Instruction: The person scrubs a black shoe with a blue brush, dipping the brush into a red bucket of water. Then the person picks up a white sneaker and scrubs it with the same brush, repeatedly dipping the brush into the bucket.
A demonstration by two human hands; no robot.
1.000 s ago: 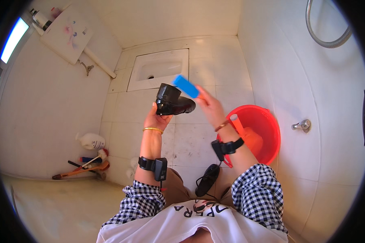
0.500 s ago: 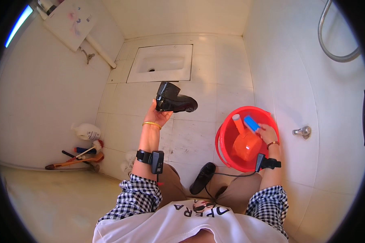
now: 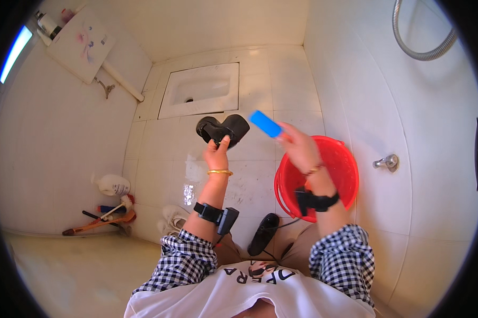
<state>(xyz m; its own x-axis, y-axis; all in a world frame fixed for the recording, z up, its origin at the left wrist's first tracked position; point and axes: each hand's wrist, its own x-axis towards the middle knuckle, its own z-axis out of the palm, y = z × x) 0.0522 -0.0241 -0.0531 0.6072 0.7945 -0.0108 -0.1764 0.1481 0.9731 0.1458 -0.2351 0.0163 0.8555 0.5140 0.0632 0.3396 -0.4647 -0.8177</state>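
My left hand (image 3: 216,153) grips a glossy black shoe (image 3: 236,127) in front of me, its thumb on the near side. The shoe is turned with its opening and heel at different sides, and looks wet. My right hand (image 3: 300,148) holds a blue oblong block (image 3: 266,124) by one end, just right of the shoe and apart from it. The hand is slightly blurred, and the block's underside is hidden. Below my right forearm stands a red bucket (image 3: 347,183); the arm covers most of what is inside it.
A squat toilet (image 3: 225,79) is set in the floor ahead. A black shoe (image 3: 264,233) stands on the tiles near my knees, with white shoes (image 3: 174,217) to its left. Along the left wall lie a white bottle (image 3: 114,185) and several brushes (image 3: 106,220). A tap (image 3: 387,162) juts from the right wall.
My right hand has lifted the blue block out from over the bucket and brought it left, close to the shoe. My left hand has turned the shoe over to another side.
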